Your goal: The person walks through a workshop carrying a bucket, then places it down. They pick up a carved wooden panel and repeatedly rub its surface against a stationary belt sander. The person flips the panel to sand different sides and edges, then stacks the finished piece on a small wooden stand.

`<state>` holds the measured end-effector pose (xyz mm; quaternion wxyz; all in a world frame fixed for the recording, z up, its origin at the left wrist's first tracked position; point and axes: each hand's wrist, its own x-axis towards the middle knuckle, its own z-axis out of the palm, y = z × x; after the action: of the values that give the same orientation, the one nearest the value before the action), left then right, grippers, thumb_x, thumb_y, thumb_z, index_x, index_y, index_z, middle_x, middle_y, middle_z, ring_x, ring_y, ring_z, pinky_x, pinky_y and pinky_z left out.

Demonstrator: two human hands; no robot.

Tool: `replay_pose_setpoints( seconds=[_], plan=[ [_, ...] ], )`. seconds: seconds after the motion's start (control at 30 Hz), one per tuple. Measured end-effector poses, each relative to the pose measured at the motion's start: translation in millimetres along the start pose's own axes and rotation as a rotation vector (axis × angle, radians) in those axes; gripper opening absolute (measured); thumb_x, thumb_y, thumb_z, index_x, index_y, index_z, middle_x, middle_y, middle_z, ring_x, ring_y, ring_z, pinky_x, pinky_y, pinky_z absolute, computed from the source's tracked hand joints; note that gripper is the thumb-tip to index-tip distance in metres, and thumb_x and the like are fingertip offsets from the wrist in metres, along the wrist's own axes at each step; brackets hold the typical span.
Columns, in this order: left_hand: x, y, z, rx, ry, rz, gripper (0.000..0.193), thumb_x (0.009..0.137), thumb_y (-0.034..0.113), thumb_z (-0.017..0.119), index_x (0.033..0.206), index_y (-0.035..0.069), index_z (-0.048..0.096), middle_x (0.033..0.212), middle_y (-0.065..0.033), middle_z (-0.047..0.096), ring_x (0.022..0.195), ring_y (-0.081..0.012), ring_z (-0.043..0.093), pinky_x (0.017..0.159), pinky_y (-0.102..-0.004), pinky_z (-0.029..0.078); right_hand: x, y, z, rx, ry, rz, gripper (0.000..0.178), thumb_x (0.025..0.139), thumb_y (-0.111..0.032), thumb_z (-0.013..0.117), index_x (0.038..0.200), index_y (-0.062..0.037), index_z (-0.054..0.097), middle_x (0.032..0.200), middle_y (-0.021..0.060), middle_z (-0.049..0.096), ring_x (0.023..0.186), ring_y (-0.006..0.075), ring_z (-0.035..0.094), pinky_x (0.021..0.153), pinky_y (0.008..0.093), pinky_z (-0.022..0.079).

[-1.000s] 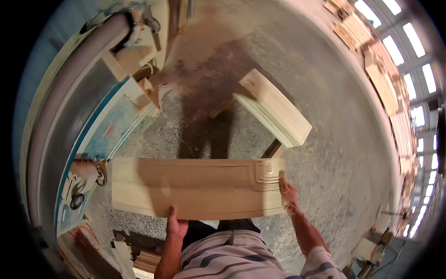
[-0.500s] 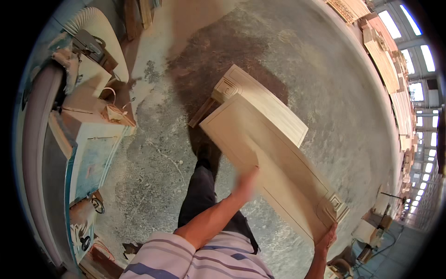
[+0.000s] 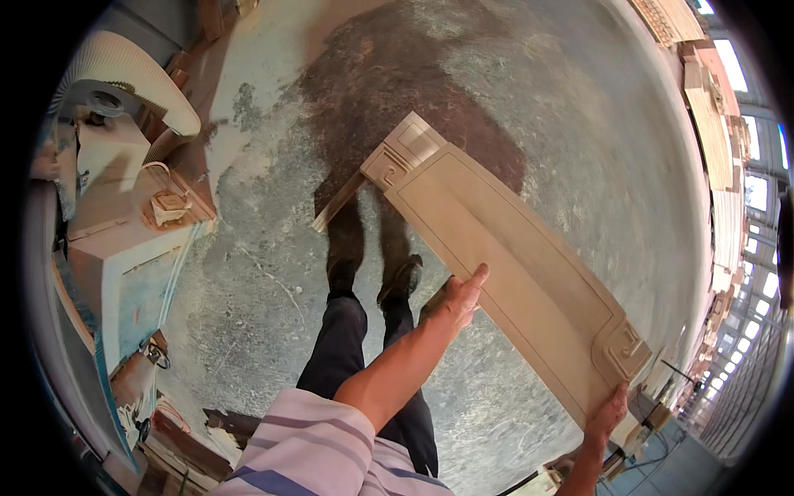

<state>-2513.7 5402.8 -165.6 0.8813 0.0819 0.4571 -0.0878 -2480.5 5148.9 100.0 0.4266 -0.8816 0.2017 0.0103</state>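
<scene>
A long, pale wooden panel (image 3: 504, 256) slants across the view, with an incised border line and a carved block-like motif at its near right corner. My left hand (image 3: 465, 296) grips its left long edge near the middle, thumb on top and fingers underneath. My right hand (image 3: 609, 412) is closed on the near right end, just below the carved corner. Beyond the panel's far end shows a second carved wooden panel (image 3: 418, 139), mostly hidden behind the first. A narrow wooden strip (image 3: 339, 203) sticks out at its left, above the floor.
On the left stands a belt sanding machine (image 3: 136, 264) with a ribbed hose (image 3: 136, 74) and a small wooden block (image 3: 168, 207) on it. Stacked boards (image 3: 707, 124) line the right side. Stained concrete floor (image 3: 248, 248) lies around my feet.
The held panel has shifted right and now covers most of the second panel. My left hand has moved from over the face to the left edge. My feet now stand side by side.
</scene>
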Motion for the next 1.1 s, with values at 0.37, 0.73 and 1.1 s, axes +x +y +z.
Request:
replay_pose_setpoints(
  seconds=[0.37,0.73,1.1],
  plan=[
    [26,11,29,-0.104,0.0,0.082,0.052,0.083,0.032,0.064,0.124,0.007,0.044,0.121,-0.0068,0.051,0.111,-0.0225,0.048,0.092,-0.0439,0.038,78,-19,18,-0.169,0.013,0.021,0.056,0.092,-0.041,0.046,0.117,0.0088,0.051,0.107,0.0122,0.057,0.095,0.0174,0.054,0.084,0.0286,0.042],
    [27,13,40,-0.133,0.062,0.108,0.046,0.08,0.027,0.068,0.117,0.005,0.05,0.11,-0.0065,0.057,0.097,-0.0189,0.056,0.08,-0.036,0.048,94,-13,14,-0.115,0.009,0.041,0.056,0.092,-0.04,0.046,0.119,0.0083,0.049,0.111,0.0136,0.056,0.097,0.0194,0.054,0.085,0.029,0.044],
    [-14,14,22,-0.115,-0.034,0.011,0.052,0.084,0.034,0.063,0.127,0.014,0.042,0.125,-0.0031,0.048,0.117,-0.0189,0.044,0.096,-0.0398,0.036,60,-2,1,-0.103,0.009,-0.055,0.058,0.093,-0.04,0.041,0.125,0.0076,0.042,0.123,0.0164,0.048,0.111,0.0233,0.046,0.097,0.0329,0.036]
  ],
)
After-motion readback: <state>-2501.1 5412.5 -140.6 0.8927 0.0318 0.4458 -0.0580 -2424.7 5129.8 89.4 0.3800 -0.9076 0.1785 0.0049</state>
